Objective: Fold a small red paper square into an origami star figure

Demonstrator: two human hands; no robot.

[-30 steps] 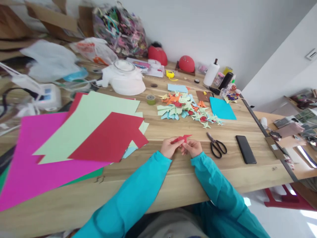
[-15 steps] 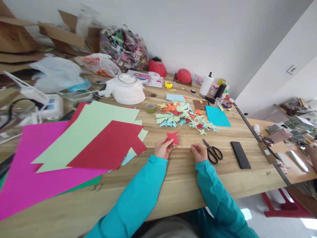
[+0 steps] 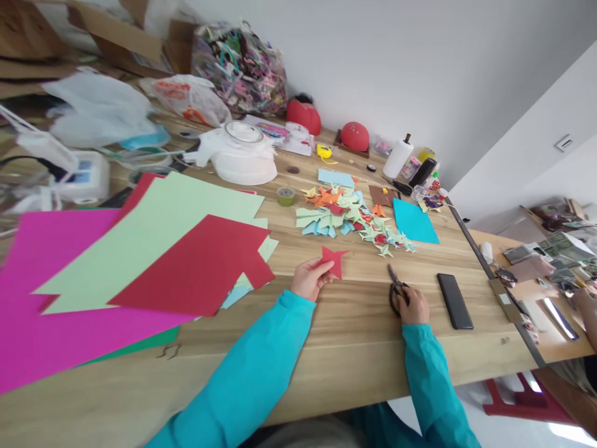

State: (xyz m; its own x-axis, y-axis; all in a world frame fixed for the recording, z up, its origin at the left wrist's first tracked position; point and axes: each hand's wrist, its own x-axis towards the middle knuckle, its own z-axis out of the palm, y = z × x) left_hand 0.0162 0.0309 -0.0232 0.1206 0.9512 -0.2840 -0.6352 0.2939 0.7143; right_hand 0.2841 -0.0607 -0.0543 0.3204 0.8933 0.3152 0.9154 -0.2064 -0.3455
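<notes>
My left hand (image 3: 311, 279) pinches a red paper star (image 3: 334, 261) between thumb and fingers, just above the wooden table. Its points spread out beyond my fingertips. To the right, my right hand (image 3: 414, 305) is closed on the handle loops of black-handled scissors (image 3: 395, 281), which lie on the table with their tips pointing away from me. Part of the loops is hidden by my fingers. Beyond both hands lies a pile of folded paper shapes (image 3: 347, 214) in pale green, orange, red, blue and yellow.
Large sheets of red paper (image 3: 196, 264), pale green paper (image 3: 149, 230) and magenta paper (image 3: 93, 345) overlap on the left. A black phone (image 3: 454, 301) lies right of the scissors. Farther back are a turquoise sheet (image 3: 415, 221), a tape roll (image 3: 286, 196) and a white bottle (image 3: 398, 158).
My right hand has moved right from the bare table to the scissors and taken hold of their handles. My left hand still holds the red star, now turned slightly. The view has shifted a little.
</notes>
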